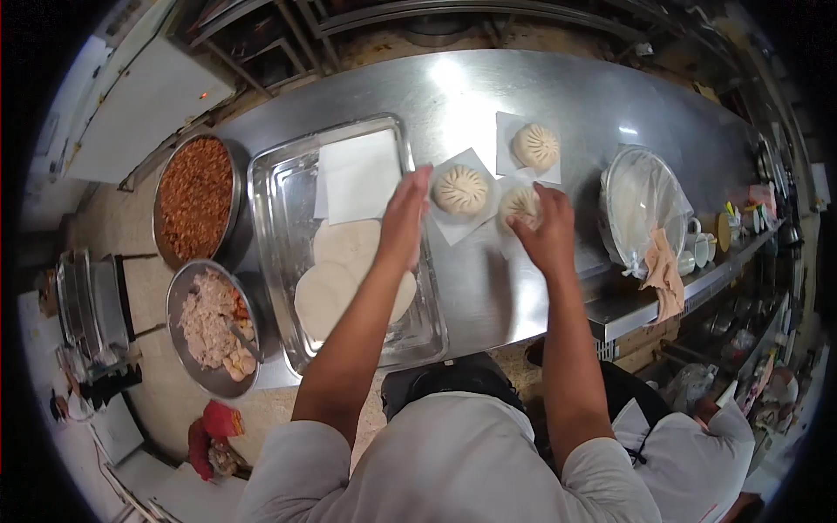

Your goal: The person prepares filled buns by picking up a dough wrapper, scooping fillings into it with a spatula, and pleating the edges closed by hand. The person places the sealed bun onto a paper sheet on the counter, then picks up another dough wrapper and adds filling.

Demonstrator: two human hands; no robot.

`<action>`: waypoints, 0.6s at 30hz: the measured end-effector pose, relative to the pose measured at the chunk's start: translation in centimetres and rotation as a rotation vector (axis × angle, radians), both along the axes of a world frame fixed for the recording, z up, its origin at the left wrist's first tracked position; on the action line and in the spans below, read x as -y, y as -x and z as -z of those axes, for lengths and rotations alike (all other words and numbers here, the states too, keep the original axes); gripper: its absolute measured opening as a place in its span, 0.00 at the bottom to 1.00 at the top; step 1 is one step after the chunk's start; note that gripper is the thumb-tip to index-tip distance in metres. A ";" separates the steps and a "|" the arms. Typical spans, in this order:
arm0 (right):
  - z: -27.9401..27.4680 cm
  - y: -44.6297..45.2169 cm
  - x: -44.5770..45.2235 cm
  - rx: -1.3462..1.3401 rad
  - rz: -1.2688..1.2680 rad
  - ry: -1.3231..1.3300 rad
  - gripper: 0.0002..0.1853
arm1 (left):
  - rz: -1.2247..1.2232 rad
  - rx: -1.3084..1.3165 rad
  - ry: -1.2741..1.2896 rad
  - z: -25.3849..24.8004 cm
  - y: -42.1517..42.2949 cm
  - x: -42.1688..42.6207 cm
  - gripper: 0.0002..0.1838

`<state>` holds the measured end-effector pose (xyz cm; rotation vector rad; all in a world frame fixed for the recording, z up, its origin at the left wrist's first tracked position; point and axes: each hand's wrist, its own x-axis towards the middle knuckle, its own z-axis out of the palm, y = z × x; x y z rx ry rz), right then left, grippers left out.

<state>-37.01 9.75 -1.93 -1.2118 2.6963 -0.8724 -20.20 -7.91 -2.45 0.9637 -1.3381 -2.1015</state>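
Observation:
Three pleated buns sit on squares of white paper on the steel table. My right hand (547, 231) curls its thumb and fingers around the right side of the nearest bun (520, 207), which looks slightly blurred. Beside the left bun (461, 190) my left hand (406, 216) is held edge-on, fingers straight, over the right rim of a metal tray (433, 327). The third bun (535, 146) lies farther back, untouched. In the tray are flat dough rounds (324, 301), partly hidden by my left forearm, and a stack of paper squares (362, 179).
To the left stand a bowl of reddish-brown filling (195, 199) and a bowl of pale meat filling (207, 322) with a utensil in it. At right are a plastic-covered round container (641, 205), a tan cloth (664, 275) and cups (697, 248). Another person (689, 444) is at lower right.

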 end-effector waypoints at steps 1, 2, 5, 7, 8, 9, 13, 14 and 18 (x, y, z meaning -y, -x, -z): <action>0.7 0.4 -0.4 -0.014 0.004 -0.073 0.43 | 0.039 0.014 0.008 -0.3 -1.9 -1.8 0.30; 1.3 0.7 -0.5 -0.006 -0.034 -0.066 0.43 | 0.064 0.030 0.017 -0.7 -3.7 -3.9 0.27; 3.6 1.4 0.4 -0.104 -0.162 -0.251 0.47 | 0.417 0.036 0.126 -1.9 -8.6 -9.9 0.22; 2.8 1.4 1.0 -0.112 -0.112 -0.325 0.43 | 0.526 0.040 0.307 -2.3 -11.3 -12.1 0.20; 2.3 0.9 1.3 -0.110 -0.134 -0.316 0.43 | 0.451 0.003 0.267 -2.3 -12.7 -13.2 0.21; 1.4 0.1 1.5 -0.139 -0.154 -0.130 0.38 | 0.381 -0.036 0.222 -2.2 -13.9 -14.0 0.21; -1.8 -8.1 3.7 0.499 -0.404 0.195 0.21 | 0.042 -0.019 -0.093 -2.4 -19.1 -14.3 0.26; -1.1 -10.7 4.5 0.664 -0.487 0.176 0.17 | -0.097 -0.013 -0.088 -2.7 -20.4 -14.1 0.28; 1.4 -18.8 7.8 0.723 -0.684 0.139 0.13 | -0.512 -0.057 -0.226 -4.0 -24.7 -14.6 0.31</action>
